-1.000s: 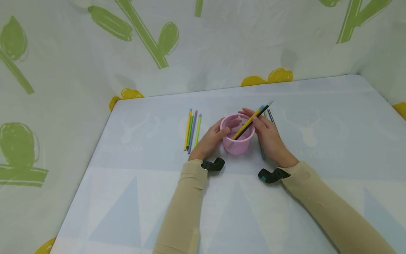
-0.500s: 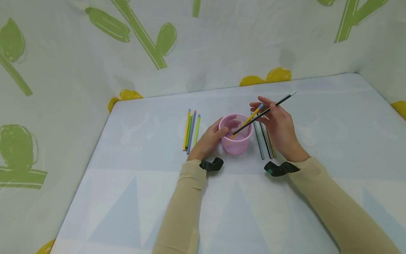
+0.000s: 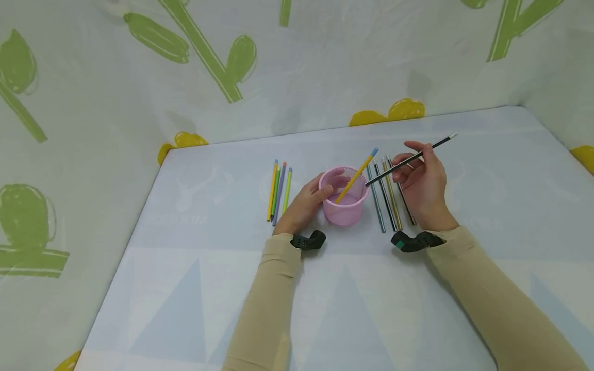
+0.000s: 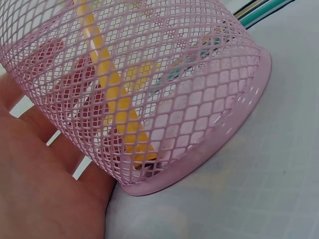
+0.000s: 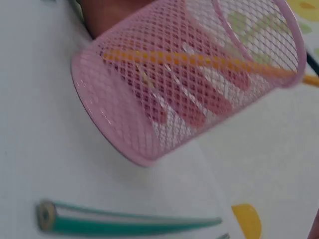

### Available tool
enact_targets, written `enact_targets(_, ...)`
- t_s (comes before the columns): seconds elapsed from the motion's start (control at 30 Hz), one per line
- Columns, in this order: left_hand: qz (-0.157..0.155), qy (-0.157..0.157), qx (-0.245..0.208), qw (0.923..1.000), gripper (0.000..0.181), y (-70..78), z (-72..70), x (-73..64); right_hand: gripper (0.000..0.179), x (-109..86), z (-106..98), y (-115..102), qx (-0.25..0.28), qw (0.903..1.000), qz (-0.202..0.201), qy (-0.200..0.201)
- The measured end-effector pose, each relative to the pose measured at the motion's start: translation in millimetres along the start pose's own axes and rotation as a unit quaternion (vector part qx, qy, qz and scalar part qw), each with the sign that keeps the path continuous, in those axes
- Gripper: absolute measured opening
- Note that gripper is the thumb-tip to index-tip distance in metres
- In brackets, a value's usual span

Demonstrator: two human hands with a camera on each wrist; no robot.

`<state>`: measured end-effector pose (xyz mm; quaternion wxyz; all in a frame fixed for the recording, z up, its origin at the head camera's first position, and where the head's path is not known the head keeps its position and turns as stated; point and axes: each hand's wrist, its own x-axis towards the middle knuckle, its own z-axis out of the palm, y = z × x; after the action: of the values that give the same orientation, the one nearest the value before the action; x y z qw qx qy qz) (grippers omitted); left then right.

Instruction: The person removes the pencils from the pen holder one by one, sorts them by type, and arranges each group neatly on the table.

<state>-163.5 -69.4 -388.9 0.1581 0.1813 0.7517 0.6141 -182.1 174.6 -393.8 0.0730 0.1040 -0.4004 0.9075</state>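
A pink mesh pencil cup (image 3: pixel 343 215) stands on the table, and my left hand (image 3: pixel 303 207) grips its left side, thumb over the rim. Inside leans a yellow pencil (image 3: pixel 356 176) with a blue end; through the mesh in the left wrist view, the yellow pencil (image 4: pixel 117 94) reaches the cup's base. My right hand (image 3: pixel 423 188), to the right of the cup, pinches a black pencil (image 3: pixel 392 170) with a pale end. That pencil slants down toward the cup's right rim; whether it touches, I cannot tell. In the right wrist view, left-hand fingers show through the mesh cup (image 5: pixel 104 109).
Several pencils lie right of the cup, among them a teal pencil (image 3: pixel 377 201) and a gold pencil (image 3: pixel 392 198), partly beneath my right hand. Left of my left hand lie several more, including a purple pencil (image 3: pixel 280 195) and a lime pencil (image 3: pixel 287 188). A patterned wall (image 3: pixel 315 77) rises behind the table.
My right hand has moved right, drawing the black pencil away from the cup's inside. The yellow pencil, earlier alongside it at the right hand, now leans alone in the cup. My left hand stays put.
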Motion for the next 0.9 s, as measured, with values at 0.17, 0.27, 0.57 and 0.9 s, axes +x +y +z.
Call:
enact_targets(0.17,-0.001,-0.001,-0.004,1.0,0.039,-1.3,0.4,-0.4,0.049,4.1,-14.0,-4.5,0.025,0.9989,0.032,0.023)
enact_targets(0.27,0.008,-0.007,-0.011,0.9999,0.038,-4.4,0.2,2.6,0.05,6.6,-19.6,-8.3,0.035,0.9977,0.055,0.018)
enact_targets(0.57,-0.002,0.01,-0.015,0.9998,0.041,-24.1,-1.8,12.5,0.04,8.3,-33.2,-13.5,-0.057,0.9908,0.117,0.037)
enact_targets(0.9,-0.002,0.011,-0.018,0.9998,0.043,-25.8,-2.7,14.8,0.043,13.4,-42.2,-13.5,-0.214,0.9678,0.127,0.035)
